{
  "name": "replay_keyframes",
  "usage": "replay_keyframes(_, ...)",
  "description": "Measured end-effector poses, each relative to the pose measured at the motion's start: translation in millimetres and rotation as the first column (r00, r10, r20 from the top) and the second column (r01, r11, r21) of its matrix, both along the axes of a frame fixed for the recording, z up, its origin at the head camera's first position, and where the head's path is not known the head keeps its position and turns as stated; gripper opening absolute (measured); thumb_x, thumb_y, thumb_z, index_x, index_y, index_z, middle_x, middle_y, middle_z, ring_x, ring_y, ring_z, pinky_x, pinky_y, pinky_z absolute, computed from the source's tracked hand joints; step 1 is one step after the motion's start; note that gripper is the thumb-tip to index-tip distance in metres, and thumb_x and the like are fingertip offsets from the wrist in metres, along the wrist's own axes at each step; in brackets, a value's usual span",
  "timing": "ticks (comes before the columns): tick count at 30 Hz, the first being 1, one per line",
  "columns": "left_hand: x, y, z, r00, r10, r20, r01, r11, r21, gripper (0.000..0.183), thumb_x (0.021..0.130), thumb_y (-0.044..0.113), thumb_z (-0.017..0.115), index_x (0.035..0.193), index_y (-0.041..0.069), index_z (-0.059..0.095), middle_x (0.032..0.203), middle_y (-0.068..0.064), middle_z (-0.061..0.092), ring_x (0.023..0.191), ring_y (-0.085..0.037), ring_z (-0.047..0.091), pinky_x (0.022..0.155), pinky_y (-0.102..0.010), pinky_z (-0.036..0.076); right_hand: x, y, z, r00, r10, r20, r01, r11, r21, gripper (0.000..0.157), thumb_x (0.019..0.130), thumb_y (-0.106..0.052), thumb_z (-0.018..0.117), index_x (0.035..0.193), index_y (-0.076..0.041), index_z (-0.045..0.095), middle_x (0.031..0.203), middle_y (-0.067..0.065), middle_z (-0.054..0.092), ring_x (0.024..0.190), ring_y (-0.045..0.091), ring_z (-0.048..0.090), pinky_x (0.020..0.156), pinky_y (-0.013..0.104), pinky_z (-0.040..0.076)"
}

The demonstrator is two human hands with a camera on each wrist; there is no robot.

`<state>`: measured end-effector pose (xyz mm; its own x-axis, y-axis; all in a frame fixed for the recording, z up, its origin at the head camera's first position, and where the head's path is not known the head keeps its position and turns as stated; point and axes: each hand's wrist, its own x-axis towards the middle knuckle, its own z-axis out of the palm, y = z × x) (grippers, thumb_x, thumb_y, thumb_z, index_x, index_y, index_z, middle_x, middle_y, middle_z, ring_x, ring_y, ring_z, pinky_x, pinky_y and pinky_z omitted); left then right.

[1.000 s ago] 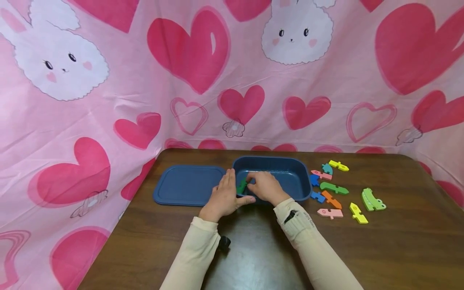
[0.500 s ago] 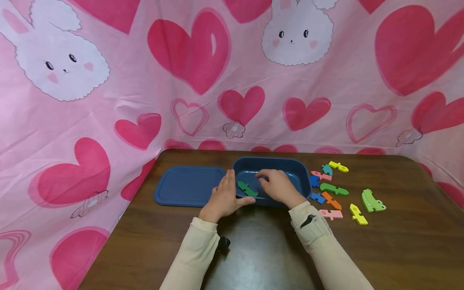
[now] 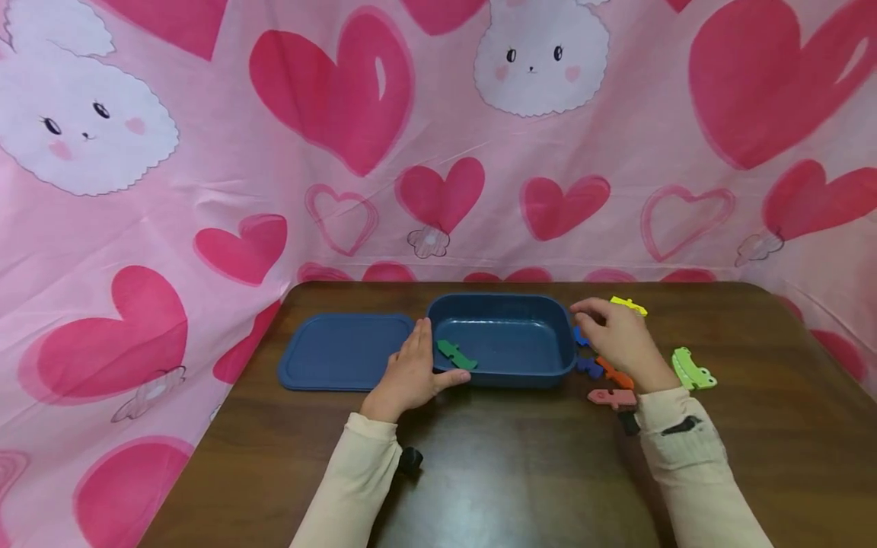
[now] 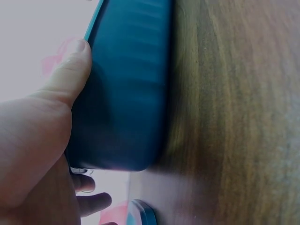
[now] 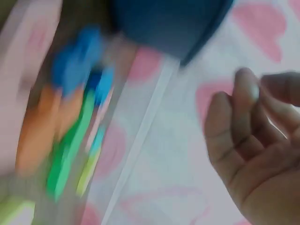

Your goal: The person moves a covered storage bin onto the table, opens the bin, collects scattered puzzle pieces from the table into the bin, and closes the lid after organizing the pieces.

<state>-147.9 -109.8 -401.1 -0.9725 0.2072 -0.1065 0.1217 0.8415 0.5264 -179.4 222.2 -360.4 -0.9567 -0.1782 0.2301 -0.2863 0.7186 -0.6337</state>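
A dark blue rectangular box stands uncovered on the table, with one green notched puzzle piece lying at its left end. My left hand rests against the near left corner of this box, fingers straight along the side and thumb laid over the front rim. My right hand hovers over the loose pieces right of the box, its fingers loosely bent with nothing between them. Beneath and around it lie a pink arrow-ended piece, an orange piece and a blue piece. Other pieces are partly hidden by that hand.
The flat blue lid lies left of the box. A yellow piece is beyond my right hand, and a light green crocodile head sits farther right. A pink heart-and-rabbit cloth hangs behind the brown table.
My right hand has let go of the green piece inside the box and moved right, out over the loose pieces. The left hand keeps its place at the box corner. The head view has shifted slightly.
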Motion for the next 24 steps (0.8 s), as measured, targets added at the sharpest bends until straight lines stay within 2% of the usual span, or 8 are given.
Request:
replay_keyframes(4, 1.2, -2.8, 1.5, 1.0, 0.003, 0.005, -0.003, 1.0, 0.005, 0.12, 0.085, 0.07, 0.065, 0.162, 0.005, -0.001, 0.168, -0.012, 0.003, 0.152, -0.035, 0.011, 0.115, -0.063, 0.018, -3.6, 37.7, 1.6, 0.987, -0.065, 0.148, 0.054, 0.995, 0.08, 0.032, 0.104, -0.018, 0.055, 0.126, 0.004, 0.063, 0.098, 0.023, 0.067, 0.074, 0.03, 0.058, 0.061, 0.039, 0.051)
replay_keyframes(7, 1.9, -4.3, 2.7, 1.0, 0.004, 0.005, -0.004, 1.0, 0.009, 0.12, 0.086, 0.07, 0.065, 0.162, 0.005, -0.001, 0.169, -0.012, 0.003, 0.152, -0.035, 0.011, 0.115, -0.063, 0.018, -5.9, 56.5, -2.0, 0.964, -0.113, 0.239, 0.079, 0.986, 0.147, 0.029, 0.103, -0.018, 0.058, 0.117, 0.007, 0.065, 0.101, 0.023, 0.066, 0.082, 0.033, 0.056, 0.066, 0.042, 0.052)
replay_keyframes(11, 2.1, -5.4, 3.1, 1.0, 0.005, 0.004, -0.005, 1.0, 0.018, 0.12, 0.085, 0.069, 0.066, 0.162, 0.005, -0.001, 0.169, -0.012, 0.002, 0.152, -0.035, 0.011, 0.115, -0.064, 0.018, -8.7, 67.7, -11.4, 0.912, -0.148, 0.382, 0.063, 0.972, 0.226, 0.022, 0.101, -0.017, 0.06, 0.095, 0.004, 0.067, 0.08, 0.013, 0.058, 0.073, 0.029, 0.053, 0.059, 0.037, 0.047)
replay_keyframes(13, 2.1, -5.4, 2.8, 1.0, 0.005, 0.006, -0.005, 1.0, 0.02, 0.12, 0.085, 0.069, 0.066, 0.162, 0.004, -0.001, 0.169, -0.012, 0.003, 0.152, -0.035, 0.011, 0.115, -0.064, 0.018, -9.7, 69.5, -17.3, 0.89, -0.158, 0.427, 0.048, 0.966, 0.255, 0.022, 0.1, -0.018, 0.062, 0.088, 0.001, 0.065, 0.074, 0.009, 0.054, 0.069, 0.026, 0.051, 0.057, 0.035, 0.045)
replay_keyframes(14, 2.0, -5.2, 2.5, 1.0, 0.004, 0.008, -0.004, 1.0, 0.02, 0.121, 0.085, 0.069, 0.066, 0.162, 0.004, -0.001, 0.168, -0.012, 0.002, 0.152, -0.036, 0.011, 0.115, -0.064, 0.018, -10.2, 69.9, -20.0, 0.881, -0.167, 0.444, 0.047, 0.962, 0.268, 0.024, 0.099, -0.019, 0.062, 0.085, 0.0, 0.064, 0.073, 0.008, 0.052, 0.068, 0.025, 0.05, 0.057, 0.035, 0.044)
replay_keyframes(17, 1.6, -4.1, 1.7, 1.0, -0.001, 0.005, 0.001, 1.0, 0.02, 0.121, 0.085, 0.07, 0.066, 0.162, 0.004, -0.001, 0.168, -0.013, 0.003, 0.152, -0.036, 0.011, 0.114, -0.065, 0.018, -11.4, 69.9, -27.5, 0.874, -0.195, 0.445, 0.049, 0.947, 0.319, 0.029, 0.097, -0.024, 0.066, 0.085, 0.002, 0.065, 0.072, 0.01, 0.053, 0.069, 0.027, 0.051, 0.06, 0.038, 0.045)
replay_keyframes(22, 0.6, -1.4, 0.1, 1.0, -0.008, -0.007, 0.008, 1.0, 0.017, 0.12, 0.085, 0.069, 0.066, 0.162, 0.003, 0.0, 0.168, -0.014, 0.004, 0.152, -0.036, 0.012, 0.114, -0.065, 0.019, -12.0, 68.1, -34.9, 0.866, -0.265, 0.424, 0.081, 0.911, 0.405, 0.046, 0.095, -0.032, 0.068, 0.103, 0.014, 0.067, 0.085, 0.023, 0.062, 0.077, 0.039, 0.057, 0.071, 0.053, 0.05)
replay_keyframes(24, 0.0, -0.2, -0.5, 1.0, -0.013, -0.007, 0.013, 1.0, 0.011, 0.12, 0.086, 0.07, 0.065, 0.162, 0.003, 0.0, 0.168, -0.014, 0.004, 0.152, -0.035, 0.012, 0.114, -0.065, 0.019, -12.2, 68.2, -36.8, 0.863, -0.298, 0.407, 0.105, 0.895, 0.434, 0.045, 0.095, -0.029, 0.067, 0.106, 0.015, 0.066, 0.088, 0.026, 0.063, 0.079, 0.041, 0.057, 0.072, 0.056, 0.05)
